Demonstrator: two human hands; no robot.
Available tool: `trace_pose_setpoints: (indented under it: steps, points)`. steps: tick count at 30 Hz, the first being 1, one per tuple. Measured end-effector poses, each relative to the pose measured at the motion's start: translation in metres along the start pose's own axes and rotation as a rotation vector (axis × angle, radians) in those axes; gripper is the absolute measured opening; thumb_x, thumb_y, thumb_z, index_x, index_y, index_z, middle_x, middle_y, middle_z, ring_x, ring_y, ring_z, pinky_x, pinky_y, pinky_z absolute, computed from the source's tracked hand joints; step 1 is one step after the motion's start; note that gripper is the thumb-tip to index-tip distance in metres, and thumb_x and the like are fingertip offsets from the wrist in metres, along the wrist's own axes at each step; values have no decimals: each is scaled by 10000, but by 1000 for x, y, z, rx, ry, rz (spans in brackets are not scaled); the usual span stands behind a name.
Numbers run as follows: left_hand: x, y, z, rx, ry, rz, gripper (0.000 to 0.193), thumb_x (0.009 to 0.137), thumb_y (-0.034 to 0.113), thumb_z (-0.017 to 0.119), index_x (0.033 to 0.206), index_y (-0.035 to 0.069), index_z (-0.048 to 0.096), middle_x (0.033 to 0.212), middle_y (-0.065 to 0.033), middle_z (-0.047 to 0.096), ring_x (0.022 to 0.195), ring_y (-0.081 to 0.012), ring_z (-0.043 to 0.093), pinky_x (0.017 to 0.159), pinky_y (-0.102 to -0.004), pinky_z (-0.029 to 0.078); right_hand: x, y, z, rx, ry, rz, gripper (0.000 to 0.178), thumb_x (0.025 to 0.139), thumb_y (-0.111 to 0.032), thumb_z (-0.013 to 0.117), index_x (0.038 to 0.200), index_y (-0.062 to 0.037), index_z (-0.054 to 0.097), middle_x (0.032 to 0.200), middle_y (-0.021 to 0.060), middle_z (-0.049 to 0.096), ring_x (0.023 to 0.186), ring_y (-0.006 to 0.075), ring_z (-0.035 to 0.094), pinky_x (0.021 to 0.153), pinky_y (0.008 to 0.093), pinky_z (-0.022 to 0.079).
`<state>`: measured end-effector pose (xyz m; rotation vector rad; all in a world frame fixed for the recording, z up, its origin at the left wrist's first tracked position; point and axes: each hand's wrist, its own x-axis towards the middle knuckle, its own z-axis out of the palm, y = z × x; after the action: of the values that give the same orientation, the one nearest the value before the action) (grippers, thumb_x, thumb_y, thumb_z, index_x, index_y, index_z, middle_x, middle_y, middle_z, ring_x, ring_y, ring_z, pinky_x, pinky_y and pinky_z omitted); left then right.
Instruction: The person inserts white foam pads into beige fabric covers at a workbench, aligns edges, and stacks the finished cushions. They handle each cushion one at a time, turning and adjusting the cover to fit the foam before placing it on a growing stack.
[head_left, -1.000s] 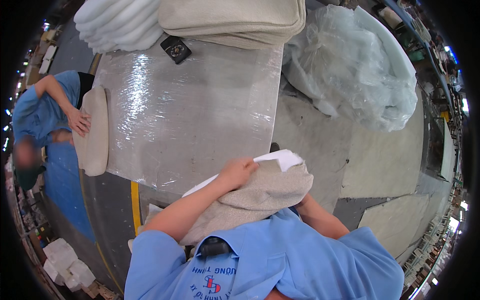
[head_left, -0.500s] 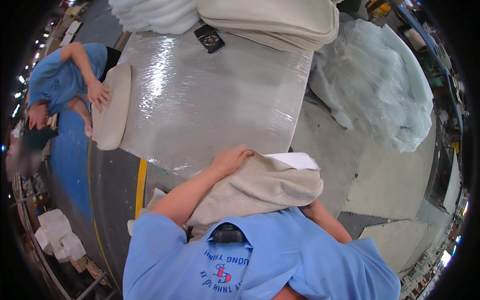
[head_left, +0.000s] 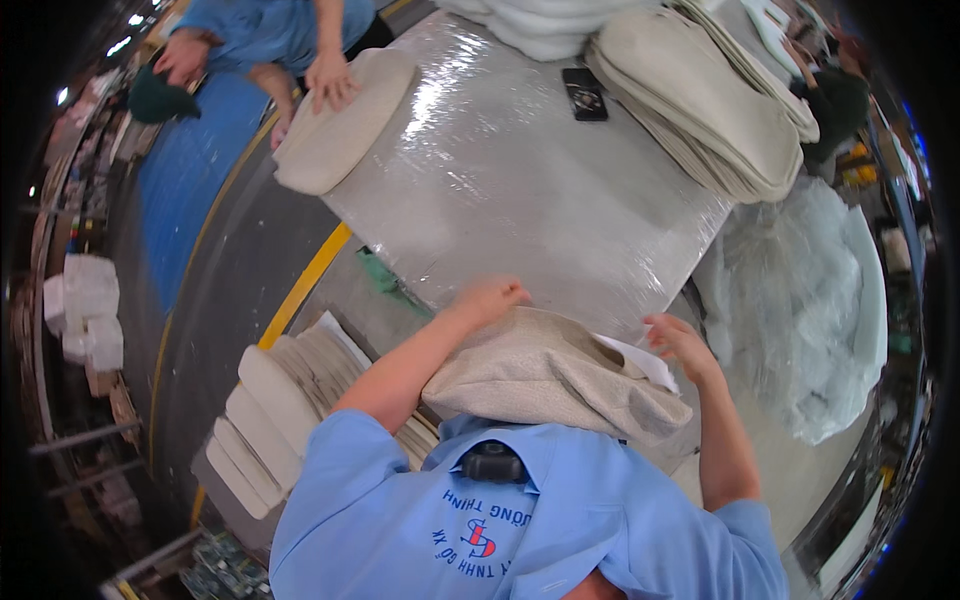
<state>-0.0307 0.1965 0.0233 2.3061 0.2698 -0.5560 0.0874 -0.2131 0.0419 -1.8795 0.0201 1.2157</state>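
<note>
A beige fabric cushion cover (head_left: 545, 365) lies bunched against my front, at the near edge of the wrapped table. White padding (head_left: 645, 362) shows at its opening on the right. My left hand (head_left: 490, 300), slightly blurred, is closed at the cover's upper edge, fingertips pinched together. Just beyond the white padding, my right hand (head_left: 682, 345) is raised off the cover, fingers loosely bent and apart, with nothing visible in it. The cover's underside is hidden.
A plastic-wrapped table (head_left: 540, 200) bears a phone (head_left: 585, 95), stacked beige cushions (head_left: 700, 100) and white padding (head_left: 550, 25). Left, a co-worker's hand (head_left: 330, 80) presses a beige cushion (head_left: 345, 125). More cushions (head_left: 270, 410) stand at lower left; a plastic-wrapped bundle (head_left: 800, 320) is at right.
My view has turned, shifting the table and co-worker in the picture. My right hand has come out from beneath the cover and risen beside its opening. My left hand stays at the edge.
</note>
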Motion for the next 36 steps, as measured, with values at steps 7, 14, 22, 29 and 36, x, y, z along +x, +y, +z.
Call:
trace_pose_setpoints:
  steps: [7,14,22,29,36]
  points:
    - [-140,-121,7,-99,498,-446,221,987,241,642,1019,51,750,926,-207,746,860,-359,736,744,-463,557,34,-95,124,-910,-245,-277,523,1039,-480,611,1279,-23,691,1237,267,726,1173,430,687,980,475,535]
    - [-107,-2,136,-378,312,393,595,917,330,789,1387,12,612,1390,-247,664,1274,-378,645,1057,-445,518,26,-33,129,-646,171,-373,400,1078,-375,560,1123,-8,712,994,276,751,947,462,721,822,503,556]
    - [15,172,30,-1107,280,186,617,1032,385,650,1455,-30,477,1300,-220,675,1173,-298,660,1038,-399,518,-29,-72,80,898,215,-409,482,1117,-306,509,1438,46,582,1304,185,713,1061,287,749,944,403,625]
    - [46,176,35,-425,-133,299,415,1018,372,629,1114,-31,593,1020,-138,673,890,-227,602,824,-389,529,-39,-9,204,1315,318,-611,591,1129,-437,440,1568,-41,443,1510,145,593,1286,334,651,1082,479,554]
    - [17,101,119,-538,-173,231,346,1065,349,614,904,44,601,849,-43,641,781,-134,523,703,-339,476,-54,46,249,1436,338,-245,570,1104,-495,499,1539,-128,529,1464,95,638,1264,294,659,1045,478,551]
